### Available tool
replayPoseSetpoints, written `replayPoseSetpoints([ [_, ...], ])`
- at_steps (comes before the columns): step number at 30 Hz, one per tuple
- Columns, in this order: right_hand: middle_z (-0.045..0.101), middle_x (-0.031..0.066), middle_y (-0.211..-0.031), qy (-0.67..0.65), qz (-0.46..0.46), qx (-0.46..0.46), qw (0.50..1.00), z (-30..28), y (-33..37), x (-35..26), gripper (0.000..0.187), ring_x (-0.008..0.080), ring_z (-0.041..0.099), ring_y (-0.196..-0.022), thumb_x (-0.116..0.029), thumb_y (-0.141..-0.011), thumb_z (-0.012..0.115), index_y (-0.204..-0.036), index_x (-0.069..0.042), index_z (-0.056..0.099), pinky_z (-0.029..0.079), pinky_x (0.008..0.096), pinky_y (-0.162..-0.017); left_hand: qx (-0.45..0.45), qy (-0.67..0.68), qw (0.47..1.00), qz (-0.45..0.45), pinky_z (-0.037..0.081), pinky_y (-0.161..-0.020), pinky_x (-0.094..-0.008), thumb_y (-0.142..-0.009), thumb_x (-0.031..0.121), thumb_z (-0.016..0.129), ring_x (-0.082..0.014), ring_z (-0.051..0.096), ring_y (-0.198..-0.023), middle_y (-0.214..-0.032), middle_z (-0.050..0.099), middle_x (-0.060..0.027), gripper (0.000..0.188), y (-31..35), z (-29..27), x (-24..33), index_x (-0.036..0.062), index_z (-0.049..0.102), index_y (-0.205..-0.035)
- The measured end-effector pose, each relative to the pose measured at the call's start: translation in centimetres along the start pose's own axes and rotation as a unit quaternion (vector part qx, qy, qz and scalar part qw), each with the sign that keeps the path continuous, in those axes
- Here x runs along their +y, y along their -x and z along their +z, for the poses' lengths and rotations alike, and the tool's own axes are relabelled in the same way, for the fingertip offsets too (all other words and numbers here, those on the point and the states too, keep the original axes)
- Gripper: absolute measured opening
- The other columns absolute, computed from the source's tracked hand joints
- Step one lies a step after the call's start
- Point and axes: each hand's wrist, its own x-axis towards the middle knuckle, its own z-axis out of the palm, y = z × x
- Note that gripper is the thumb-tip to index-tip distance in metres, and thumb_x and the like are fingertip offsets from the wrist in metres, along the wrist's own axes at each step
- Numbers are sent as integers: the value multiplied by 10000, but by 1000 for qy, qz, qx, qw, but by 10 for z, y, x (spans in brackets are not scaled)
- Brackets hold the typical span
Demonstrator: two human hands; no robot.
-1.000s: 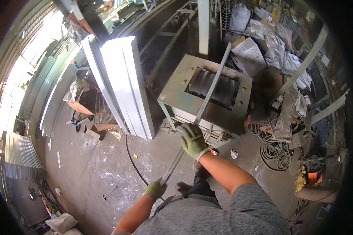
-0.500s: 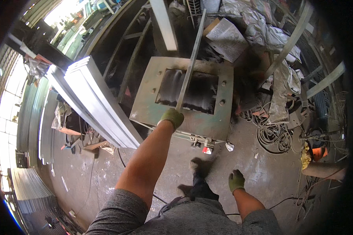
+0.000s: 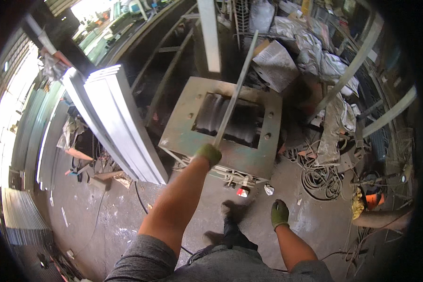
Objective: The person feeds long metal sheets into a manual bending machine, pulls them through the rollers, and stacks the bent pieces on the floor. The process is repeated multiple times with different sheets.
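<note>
Metal bar (image 3: 235, 97) slants far and right from your left hand (image 3: 208, 155), fingers clenched round its near end; your empty right hand (image 3: 280, 214) hangs apart, fingers loose.

The right hand (image 3: 280, 214) has room to pass between the metal machine (image 3: 249, 157) and the coiled cables (image 3: 322, 183); the long bar (image 3: 237, 89) in the left hand (image 3: 209, 155) slants over the machine's opening (image 3: 244, 121), barring a straight reach across; pale panels (image 3: 120, 124) wall off the left; a post (image 3: 210, 37) and, dim from here, perhaps a carton (image 3: 277, 66) flank the bar's far end.
</note>
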Motion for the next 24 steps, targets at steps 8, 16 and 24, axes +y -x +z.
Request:
replayPoseSetpoints([
  [8,750,256,-1429,-162,-176,70,968,-9,-46,-135,386,454,695,-1345,-221,-1120,655,-1425,4,725,526,526,-1193,60,290,946,-129,599,-1017,-618,-1055,385,614,-535,763,-1131,-1160,797,-331,443,279,129,-6,8,789,-1208],
  [16,638,314,-1536,-146,-411,77,897,15,28,-319,507,514,598,-1429,-268,-1103,694,-1527,1,621,448,600,-1245,-2,328,918,-225,606,-932,-628,-1078,393,643,-528,770,-1103,-1155,814,-267,347,504,298,-15,147,704,-1315],
  [24,709,194,-1401,-57,-538,-43,840,6,152,-348,279,440,605,-1381,-264,-1041,709,-1207,-44,752,473,558,-1208,-5,378,892,-247,603,-943,-595,-1077,373,648,-522,758,-1154,-1205,807,-264,343,683,420,-13,164,680,-1347],
])
